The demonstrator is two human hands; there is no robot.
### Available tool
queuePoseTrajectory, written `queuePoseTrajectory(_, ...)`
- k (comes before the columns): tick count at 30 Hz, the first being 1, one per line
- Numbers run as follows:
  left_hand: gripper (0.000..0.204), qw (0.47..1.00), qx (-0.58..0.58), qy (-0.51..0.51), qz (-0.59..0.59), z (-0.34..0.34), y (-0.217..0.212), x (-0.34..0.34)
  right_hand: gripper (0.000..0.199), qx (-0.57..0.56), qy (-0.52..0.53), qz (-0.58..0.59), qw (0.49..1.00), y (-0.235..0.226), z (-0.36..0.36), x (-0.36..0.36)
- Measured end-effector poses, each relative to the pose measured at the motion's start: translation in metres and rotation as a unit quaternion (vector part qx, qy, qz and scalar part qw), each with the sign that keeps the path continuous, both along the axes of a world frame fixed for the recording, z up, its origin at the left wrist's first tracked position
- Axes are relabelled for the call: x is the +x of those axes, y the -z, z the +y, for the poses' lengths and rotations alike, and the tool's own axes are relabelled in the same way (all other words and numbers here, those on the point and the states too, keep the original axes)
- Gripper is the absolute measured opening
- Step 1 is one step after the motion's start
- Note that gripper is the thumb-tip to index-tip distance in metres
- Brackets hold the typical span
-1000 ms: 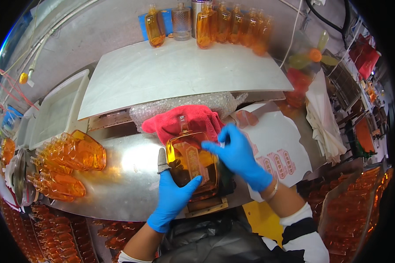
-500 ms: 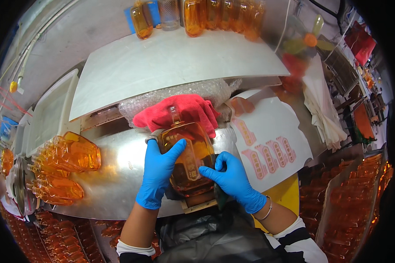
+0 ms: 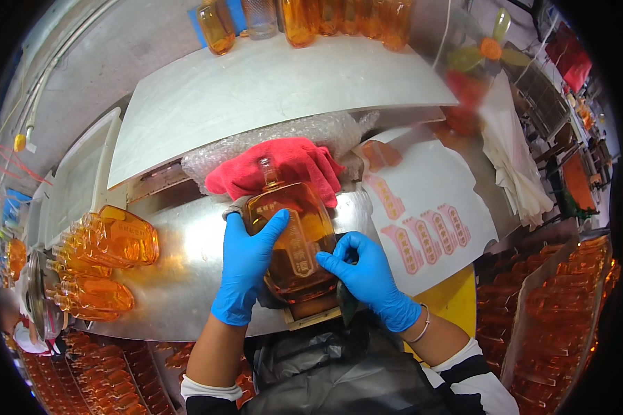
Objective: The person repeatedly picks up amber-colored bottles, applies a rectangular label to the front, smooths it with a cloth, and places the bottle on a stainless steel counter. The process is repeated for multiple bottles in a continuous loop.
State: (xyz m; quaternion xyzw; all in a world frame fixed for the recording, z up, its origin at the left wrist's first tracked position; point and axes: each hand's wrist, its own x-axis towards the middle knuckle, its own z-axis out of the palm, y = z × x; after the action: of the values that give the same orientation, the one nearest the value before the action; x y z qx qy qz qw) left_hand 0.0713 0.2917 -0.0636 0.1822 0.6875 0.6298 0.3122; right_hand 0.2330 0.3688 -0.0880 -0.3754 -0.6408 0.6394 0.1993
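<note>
A flat amber glass bottle (image 3: 311, 228) with a clear neck lies tilted in front of me, its neck resting on a red cloth (image 3: 298, 155). On its front face is a narrow label (image 3: 300, 245) with light characters. My left hand (image 3: 249, 256), in a blue glove, grips the bottle's left side, thumb over the front. My right hand (image 3: 370, 277), also gloved in blue, is closed at the bottle's lower right. Its thumb tip touches the label's edge and its fingers are curled. Something dark green (image 3: 347, 304) hangs below that hand; whether the fingers hold it is hidden.
Pink-edged labels (image 3: 426, 238) lie on a white sheet (image 3: 464, 194) at the right. Several amber bottles (image 3: 121, 238) lie at the left of the metal table (image 3: 176, 297); others (image 3: 301, 24) stand at the back. Bubble wrap (image 3: 325, 124) is behind the red cloth. Racks of bottles (image 3: 554, 304) flank me.
My right thumb has shifted from the label's lower part toward its right edge. The left hand keeps its hold. The whole view has shifted slightly.
</note>
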Motion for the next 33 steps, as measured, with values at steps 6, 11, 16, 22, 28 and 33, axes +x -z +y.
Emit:
queuePoseTrajectory(6, 0.054, 1.000, 0.001, -0.005, 0.002, 0.003, 0.004, -0.001, 0.030, 0.022, 0.020, -0.024, 0.999, 0.000, 0.000, -0.001)
queuePoseTrajectory(11, 0.054, 0.998, 0.026, 0.020, -0.061, -0.004, 0.009, -0.014, 0.023, -0.026, -0.001, -0.010, 1.000, 0.000, 0.007, 0.002)
queuePoseTrajectory(16, 0.054, 0.990, 0.072, 0.043, -0.109, -0.008, 0.015, -0.019, 0.021, -0.106, 0.007, 0.017, 0.994, -0.008, 0.010, 0.004)
queuePoseTrajectory(22, 0.050, 0.995, 0.065, 0.014, -0.069, -0.004, 0.013, -0.011, 0.023, -0.089, -0.010, -0.013, 0.996, -0.016, 0.009, 0.000)
queuePoseTrajectory(28, 0.050, 0.996, 0.055, 0.009, -0.072, -0.004, 0.012, -0.010, 0.029, -0.093, -0.001, -0.016, 0.996, -0.012, 0.008, -0.005)
queuePoseTrajectory(33, 0.049, 0.997, 0.055, 0.003, -0.063, -0.003, 0.010, -0.008, 0.029, -0.095, 0.000, -0.020, 0.995, -0.012, 0.009, -0.006)
